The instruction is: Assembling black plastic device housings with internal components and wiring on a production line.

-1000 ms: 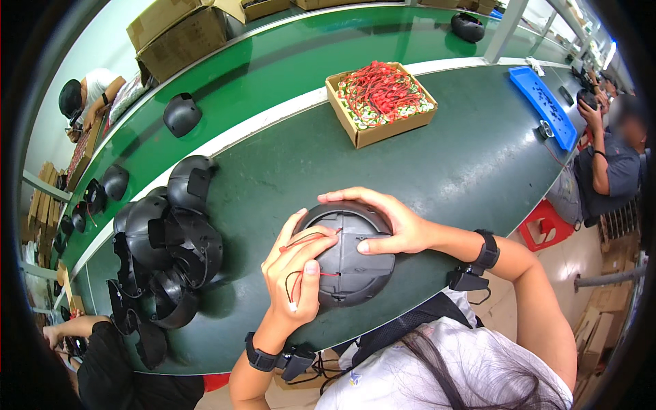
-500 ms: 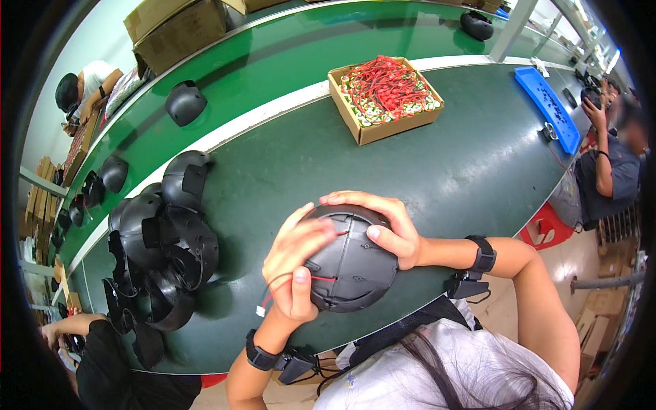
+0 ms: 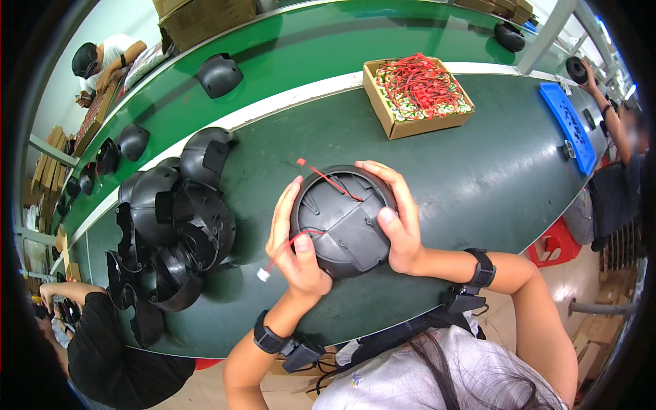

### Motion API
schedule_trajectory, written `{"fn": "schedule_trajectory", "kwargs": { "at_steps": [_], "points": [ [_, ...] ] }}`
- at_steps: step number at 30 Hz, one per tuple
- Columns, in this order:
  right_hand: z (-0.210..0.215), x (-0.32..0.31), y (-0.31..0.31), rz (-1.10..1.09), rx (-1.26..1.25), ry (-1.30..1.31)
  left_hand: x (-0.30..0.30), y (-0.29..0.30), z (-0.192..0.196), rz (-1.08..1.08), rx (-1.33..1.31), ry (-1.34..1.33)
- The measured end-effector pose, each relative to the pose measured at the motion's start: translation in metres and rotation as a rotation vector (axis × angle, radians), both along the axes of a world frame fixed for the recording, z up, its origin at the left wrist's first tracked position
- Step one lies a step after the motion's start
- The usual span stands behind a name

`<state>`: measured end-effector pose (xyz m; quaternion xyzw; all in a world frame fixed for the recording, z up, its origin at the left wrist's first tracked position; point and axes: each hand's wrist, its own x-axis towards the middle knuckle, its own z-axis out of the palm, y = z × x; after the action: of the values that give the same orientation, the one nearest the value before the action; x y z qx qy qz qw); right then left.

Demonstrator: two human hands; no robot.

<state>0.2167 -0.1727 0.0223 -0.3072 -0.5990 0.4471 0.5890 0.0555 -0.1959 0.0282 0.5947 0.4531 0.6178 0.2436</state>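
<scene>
Between my two hands is a round black plastic shell [image 3: 345, 232], its ribbed face turned up toward me. My left hand [image 3: 295, 263] presses on its left rim, thumb on the near side. On the right, my right hand [image 3: 402, 232] is wrapped round the rim with its thumb over the edge. Two red wires come out of the shell's face. One runs up past the far rim to a small red plug [image 3: 301, 162]; the other crosses my left thumb to a white plug [image 3: 263, 275]. The shell's underside is hidden.
A pile of black shells [image 3: 167, 219] lies on the left of the green table [image 3: 471, 184]. Beyond stands a cardboard box [image 3: 424, 128] of red-wired round parts. A blue tray [image 3: 567, 126] is at the right. More shells rest on the conveyor belt [image 3: 294, 65]; co-workers sit around.
My left hand has moved off the shell's face to its left rim. The far wire's red plug now shows past the rim. The shell's face has tipped, and the whole view has shifted.
</scene>
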Motion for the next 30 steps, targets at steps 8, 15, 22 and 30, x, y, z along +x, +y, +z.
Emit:
{"fn": "schedule_trajectory", "kwargs": {
  "at_steps": [8, 15, 22, 30],
  "points": [
    [0.049, 0.039, 0.040, 0.507, 0.194, -0.616, -0.017, 0.007, 0.005, -0.144, -0.025, -0.011],
    [0.069, 0.032, 0.041, 0.475, 0.275, -0.688, -0.015, 0.005, 0.012, -0.245, -0.054, -0.129],
    [0.118, 0.007, 0.173, -0.049, 0.243, -0.565, -0.022, 0.010, 0.002, 0.046, 0.101, -0.066],
    [0.070, -0.038, 0.339, -0.676, -0.355, -0.555, -0.016, 0.010, 0.007, 0.006, 0.188, 0.072]
  ]
}}
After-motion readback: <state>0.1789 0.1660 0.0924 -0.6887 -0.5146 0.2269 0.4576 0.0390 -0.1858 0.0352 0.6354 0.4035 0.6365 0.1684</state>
